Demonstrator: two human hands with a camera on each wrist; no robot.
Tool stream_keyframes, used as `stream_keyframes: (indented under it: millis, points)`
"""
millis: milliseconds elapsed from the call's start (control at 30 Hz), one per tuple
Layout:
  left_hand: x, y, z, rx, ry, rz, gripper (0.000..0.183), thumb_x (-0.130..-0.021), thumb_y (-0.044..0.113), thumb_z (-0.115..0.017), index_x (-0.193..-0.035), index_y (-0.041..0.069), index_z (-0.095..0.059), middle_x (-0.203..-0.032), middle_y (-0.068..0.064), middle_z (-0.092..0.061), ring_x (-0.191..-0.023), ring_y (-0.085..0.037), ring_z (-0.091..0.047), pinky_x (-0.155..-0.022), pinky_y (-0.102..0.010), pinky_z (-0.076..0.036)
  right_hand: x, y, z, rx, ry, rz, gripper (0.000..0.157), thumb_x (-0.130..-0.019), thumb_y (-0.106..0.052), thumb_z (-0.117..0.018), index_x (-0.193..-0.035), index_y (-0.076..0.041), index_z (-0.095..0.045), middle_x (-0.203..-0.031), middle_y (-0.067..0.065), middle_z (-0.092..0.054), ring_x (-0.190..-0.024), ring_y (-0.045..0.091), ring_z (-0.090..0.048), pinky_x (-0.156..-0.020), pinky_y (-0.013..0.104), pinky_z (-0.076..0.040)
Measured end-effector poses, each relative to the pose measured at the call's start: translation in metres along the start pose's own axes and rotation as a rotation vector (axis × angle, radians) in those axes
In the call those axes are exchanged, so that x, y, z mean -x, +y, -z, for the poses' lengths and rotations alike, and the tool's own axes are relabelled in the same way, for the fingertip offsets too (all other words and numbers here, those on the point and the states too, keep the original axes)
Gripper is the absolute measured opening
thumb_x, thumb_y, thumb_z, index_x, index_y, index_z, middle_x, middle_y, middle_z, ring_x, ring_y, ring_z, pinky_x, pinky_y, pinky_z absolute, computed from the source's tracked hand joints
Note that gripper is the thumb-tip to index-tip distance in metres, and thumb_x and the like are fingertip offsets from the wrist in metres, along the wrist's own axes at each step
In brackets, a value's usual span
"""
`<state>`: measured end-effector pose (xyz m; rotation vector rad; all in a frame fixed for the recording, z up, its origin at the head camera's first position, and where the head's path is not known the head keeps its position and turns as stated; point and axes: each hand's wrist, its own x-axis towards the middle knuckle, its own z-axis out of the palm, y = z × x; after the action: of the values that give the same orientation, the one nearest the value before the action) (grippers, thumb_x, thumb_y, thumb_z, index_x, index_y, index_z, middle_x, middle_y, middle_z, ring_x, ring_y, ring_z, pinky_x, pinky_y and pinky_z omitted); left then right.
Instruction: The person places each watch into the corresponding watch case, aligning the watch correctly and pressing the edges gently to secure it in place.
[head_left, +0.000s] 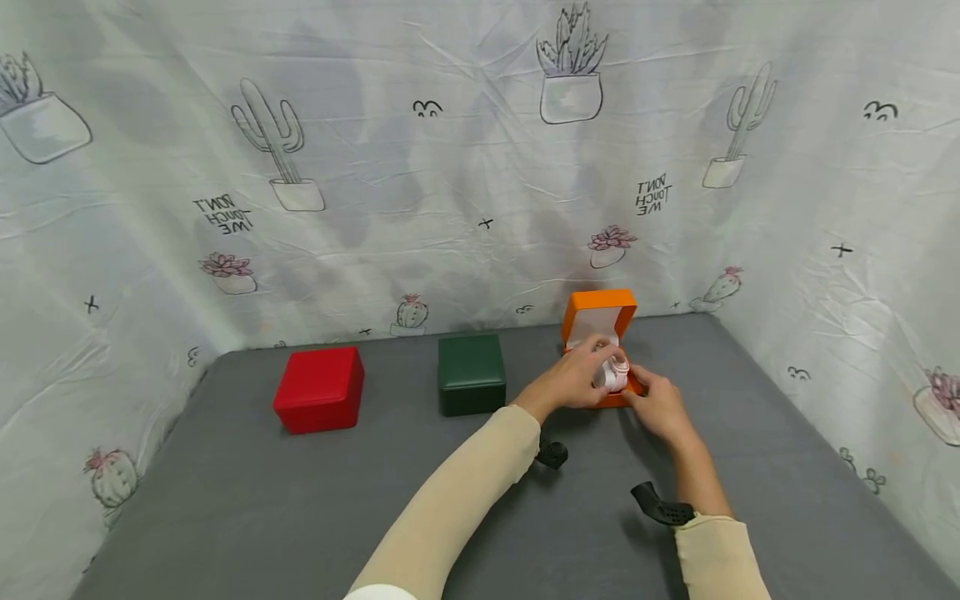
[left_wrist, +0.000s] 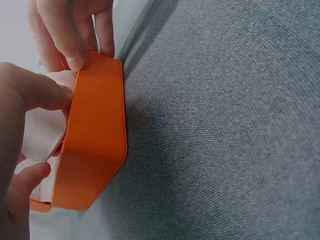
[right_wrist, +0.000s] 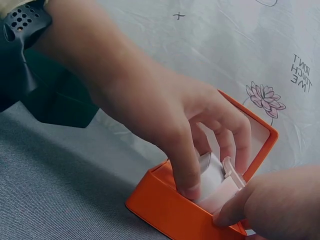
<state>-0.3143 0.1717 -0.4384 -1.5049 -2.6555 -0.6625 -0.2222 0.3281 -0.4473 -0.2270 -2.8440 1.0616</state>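
At the back right of the table, an orange box (head_left: 602,299) stands with its lid raised and a pale lining inside. A white cushion (right_wrist: 210,172) with a pale pink watch strap (right_wrist: 224,196) around it sits in the box. My left hand (head_left: 573,379) reaches in from the left and pinches the cushion, thumb on the near side and fingers on the far side. With thumb and fingers at its right end, my right hand (head_left: 663,407) grips the box wall. In the left wrist view, fingertips overlap the box's rim. Fingers hide part of the strap.
A closed dark green box (head_left: 471,375) stands left of the orange one, and a closed red box (head_left: 318,389) farther left. The grey tabletop (head_left: 247,517) meets a white printed curtain (head_left: 480,167) at the back and sides.
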Motion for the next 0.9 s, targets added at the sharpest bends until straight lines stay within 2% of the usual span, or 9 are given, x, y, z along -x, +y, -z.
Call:
stream_keyframes:
  millis: [133, 233, 367, 533, 733, 800, 900]
  points:
    - [-0.0016, -0.0031, -0.0006, 0.051, -0.006, 0.010, 0.037, -0.090, 0.020, -0.067, -0.123, 0.027, -0.051, -0.141, -0.002, -0.038, -0.098, -0.016, -0.054, -0.086, -0.023, -0.049, -0.0008, 0.0002, -0.0016, 0.003, 0.019, 0.017, 0.053, -0.094, -0.010, -0.058, -0.142, 0.004, -0.043, -0.138, 0.034, -0.047, -0.123, 0.049, -0.048, -0.100, 0.060, -0.041]
    - [-0.0028, -0.0047, -0.0013, 0.092, -0.013, 0.032, 0.036, -0.091, 0.023, -0.067, -0.123, 0.027, -0.050, -0.142, -0.001, -0.038, -0.096, -0.016, -0.054, -0.086, -0.023, -0.050, -0.0010, 0.0010, -0.0019, 0.002, 0.034, 0.036, 0.050, -0.093, -0.009, -0.059, -0.140, 0.003, -0.046, -0.138, 0.032, -0.048, -0.125, 0.049, -0.047, -0.102, 0.061, -0.040]
    - [-0.0051, -0.0054, -0.0027, 0.122, -0.020, 0.052, 0.036, -0.091, 0.026, -0.067, -0.123, 0.028, -0.050, -0.143, 0.000, -0.038, -0.101, -0.017, -0.054, -0.090, -0.027, -0.051, -0.0006, 0.0020, -0.0008, -0.006, 0.052, 0.054, 0.047, -0.092, -0.006, -0.059, -0.137, 0.003, -0.050, -0.140, 0.030, -0.047, -0.128, 0.050, -0.044, -0.104, 0.062, -0.037]
    - [-0.0043, -0.0052, -0.0027, 0.111, -0.011, 0.059, 0.038, -0.090, 0.023, -0.068, -0.123, 0.028, -0.050, -0.144, 0.000, -0.039, -0.108, -0.018, -0.054, -0.094, -0.030, -0.051, -0.0003, -0.0005, -0.0008, -0.061, 0.106, 0.058, 0.039, -0.091, -0.002, -0.060, -0.127, 0.010, -0.056, -0.142, 0.028, -0.046, -0.127, 0.048, -0.047, -0.103, 0.057, -0.041]
    - [-0.0013, -0.0030, -0.0006, 0.098, 0.006, 0.079, 0.044, -0.088, 0.023, -0.071, -0.126, 0.028, -0.049, -0.142, 0.001, -0.041, -0.090, -0.014, -0.055, -0.083, -0.026, -0.051, -0.0004, -0.0041, -0.0003, -0.136, 0.154, 0.043, 0.030, -0.092, -0.005, -0.061, -0.118, 0.009, -0.063, -0.144, 0.025, -0.047, -0.129, 0.045, -0.047, -0.103, 0.055, -0.043]
    - [0.0003, -0.0042, -0.0007, 0.110, 0.005, 0.087, 0.045, -0.088, 0.024, -0.071, -0.126, 0.027, -0.049, -0.140, 0.001, -0.043, -0.094, -0.014, -0.055, -0.085, -0.026, -0.051, -0.0009, -0.0047, -0.0009, -0.137, 0.154, 0.034, 0.029, -0.092, -0.007, -0.062, -0.118, 0.007, -0.063, -0.144, 0.024, -0.047, -0.129, 0.045, -0.047, -0.104, 0.055, -0.042]
    - [0.0024, -0.0069, -0.0020, 0.125, -0.001, 0.097, 0.042, -0.088, 0.026, -0.071, -0.125, 0.025, -0.050, -0.137, 0.001, -0.045, -0.109, -0.015, -0.052, -0.096, -0.029, -0.050, -0.0017, -0.0041, -0.0035, -0.111, 0.138, 0.024, 0.030, -0.093, -0.008, -0.062, -0.119, 0.007, -0.063, -0.144, 0.024, -0.047, -0.128, 0.046, -0.048, -0.103, 0.056, -0.042]
